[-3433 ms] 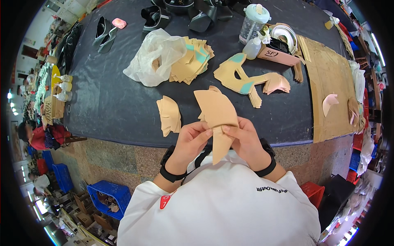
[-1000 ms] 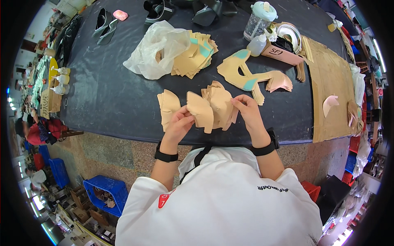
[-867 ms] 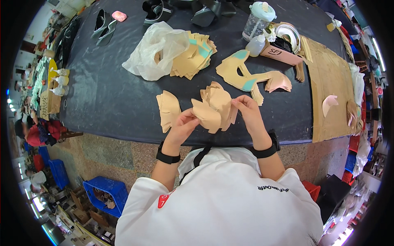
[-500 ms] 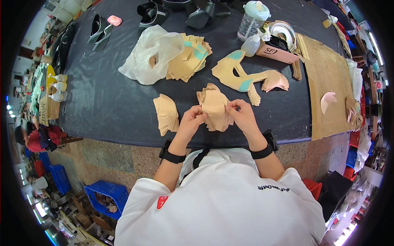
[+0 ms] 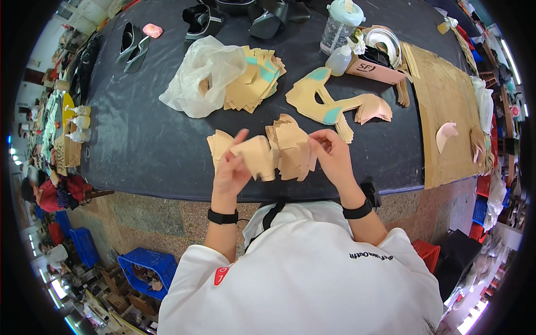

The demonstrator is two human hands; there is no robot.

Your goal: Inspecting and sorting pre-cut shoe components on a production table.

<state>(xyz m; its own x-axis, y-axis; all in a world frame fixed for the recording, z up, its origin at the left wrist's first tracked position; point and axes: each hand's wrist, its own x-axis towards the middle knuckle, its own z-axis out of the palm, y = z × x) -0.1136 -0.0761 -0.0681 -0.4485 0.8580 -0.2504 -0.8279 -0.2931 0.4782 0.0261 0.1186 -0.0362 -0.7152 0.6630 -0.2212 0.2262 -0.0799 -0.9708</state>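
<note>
My left hand (image 5: 231,172) grips a curved beige cut piece (image 5: 255,155), slightly blurred, between thumb and fingers. It hangs over the gap between two piles. Behind that hand lies the left pile of similar beige pieces (image 5: 219,146), partly hidden. The fanned middle stack of beige pieces (image 5: 292,146) lies on the dark table, right of the held piece. At its right edge, my right hand (image 5: 334,157) pinches the stack's side between thumb and forefinger. Just beyond are larger beige cutouts with turquoise patches (image 5: 318,103), joined by pinkish pieces (image 5: 373,108).
Farther back on the table (image 5: 139,145) sit a crumpled white plastic bag (image 5: 195,78), another fanned beige stack (image 5: 259,84), a lidded clear jug (image 5: 338,30), a squeeze bottle (image 5: 338,60) and a pinkish box (image 5: 371,71). Cardboard (image 5: 441,111) covers the right side. Black shoe parts (image 5: 202,22) stand at the far edge.
My left hand has moved left, away from the middle stack, carrying one beige piece toward the left pile. My right hand stays by the stack's right edge.
</note>
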